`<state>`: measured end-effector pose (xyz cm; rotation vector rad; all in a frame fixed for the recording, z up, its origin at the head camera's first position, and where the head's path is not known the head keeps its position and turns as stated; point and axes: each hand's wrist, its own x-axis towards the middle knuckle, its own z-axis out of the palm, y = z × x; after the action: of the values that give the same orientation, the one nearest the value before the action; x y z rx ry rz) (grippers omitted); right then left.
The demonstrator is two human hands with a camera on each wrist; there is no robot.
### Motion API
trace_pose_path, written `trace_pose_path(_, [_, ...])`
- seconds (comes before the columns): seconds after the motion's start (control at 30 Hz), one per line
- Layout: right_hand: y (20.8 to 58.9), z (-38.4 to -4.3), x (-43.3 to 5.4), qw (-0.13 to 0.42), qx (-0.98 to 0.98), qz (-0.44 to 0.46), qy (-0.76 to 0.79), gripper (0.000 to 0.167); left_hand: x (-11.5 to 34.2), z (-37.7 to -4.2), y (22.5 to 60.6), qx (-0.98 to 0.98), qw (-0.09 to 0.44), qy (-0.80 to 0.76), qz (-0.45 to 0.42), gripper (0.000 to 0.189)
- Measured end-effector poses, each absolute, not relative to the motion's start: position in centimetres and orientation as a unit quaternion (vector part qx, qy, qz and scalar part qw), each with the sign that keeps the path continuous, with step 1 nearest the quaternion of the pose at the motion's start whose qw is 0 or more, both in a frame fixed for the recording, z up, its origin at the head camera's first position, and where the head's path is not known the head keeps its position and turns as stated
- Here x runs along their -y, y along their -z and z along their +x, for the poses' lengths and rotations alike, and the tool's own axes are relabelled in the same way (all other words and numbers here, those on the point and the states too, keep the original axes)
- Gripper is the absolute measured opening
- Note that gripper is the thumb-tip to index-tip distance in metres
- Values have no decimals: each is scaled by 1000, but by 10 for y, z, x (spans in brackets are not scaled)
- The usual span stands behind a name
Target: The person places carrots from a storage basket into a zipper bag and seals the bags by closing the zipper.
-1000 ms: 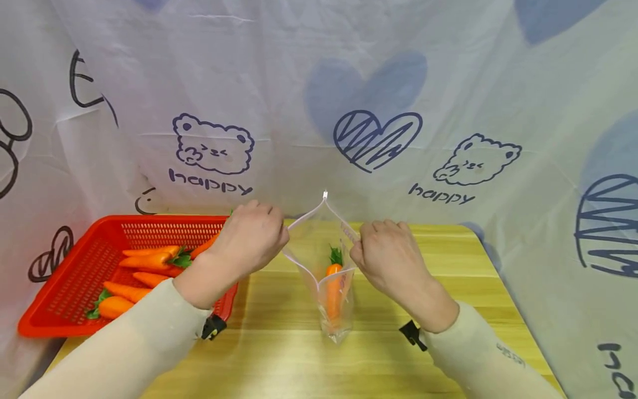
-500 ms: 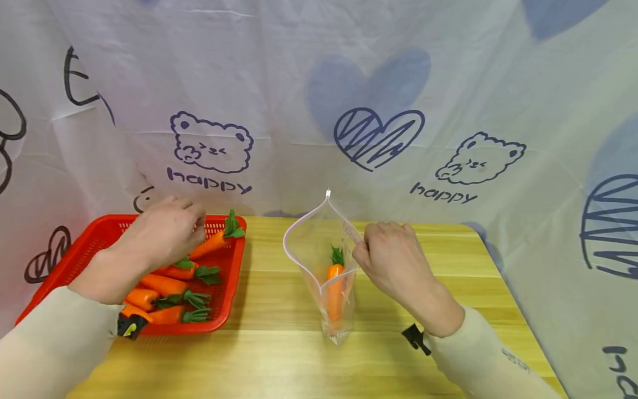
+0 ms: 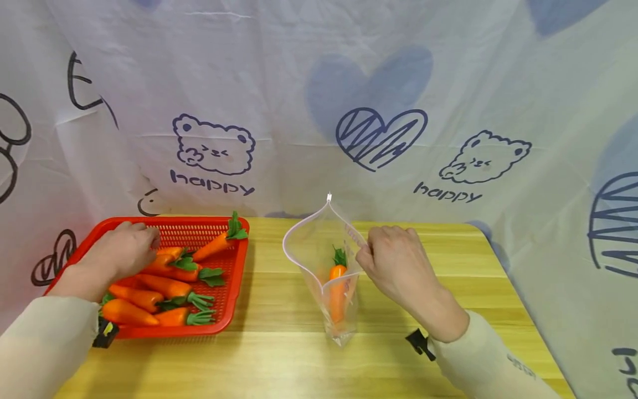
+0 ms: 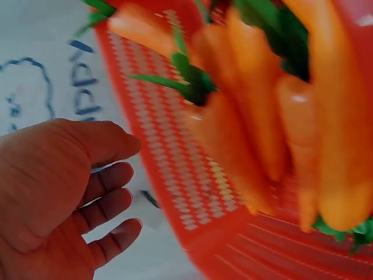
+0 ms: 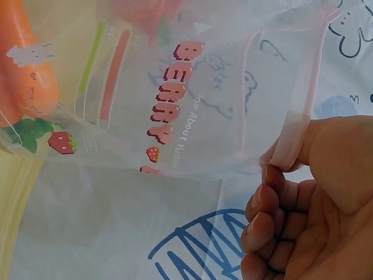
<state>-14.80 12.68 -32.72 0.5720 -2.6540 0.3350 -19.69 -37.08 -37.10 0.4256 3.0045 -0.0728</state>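
My left hand [image 3: 122, 252] hovers over the left part of the red plastic basket [image 3: 240, 277], which holds several orange carrots [image 3: 130, 312] with green tops. In the left wrist view its thumb and fingers are apart with nothing between them, beside the basket's perforated wall [image 4: 148, 125]. My right hand [image 3: 396, 263] pinches the right edge of a clear zip bag [image 3: 310, 244] between thumb and index finger. The bag's mouth gapes wide. Inside it one carrot [image 3: 338, 296] stands upright, green top upward. Printed red "BERRY" lettering [image 5: 172, 93] shows on the bag in the right wrist view.
A wooden tabletop [image 3: 279, 360] lies under the basket and bag. Behind and beside it hangs a pale cloth [image 3: 299, 111] with bear and heart drawings. A black clip-like piece [image 3: 420, 344] sits at the right cuff.
My left hand has let go of the bag's left edge and moved left over the basket, then slightly lower and further left. The right hand keeps its hold on the bag, nearly still.
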Motion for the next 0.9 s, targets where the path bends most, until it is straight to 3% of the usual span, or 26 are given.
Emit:
trace_pose_path(0.1, [328, -148, -127, 200, 951, 203, -122, 27, 383, -200, 384, -990, 71, 28, 120, 31])
trace_pose_path(0.27, [329, -147, -128, 193, 952, 202, -126, 27, 396, -206, 403, -991, 99, 23, 93, 43])
trace_pose_path(0.63, [330, -146, -128, 195, 952, 202, -125, 28, 396, -218, 408, -980, 184, 9, 73, 43])
trace_pose_path(0.9, [330, -146, -130, 197, 951, 201, -125, 27, 386, -226, 409, -971, 233, -2, 59, 32])
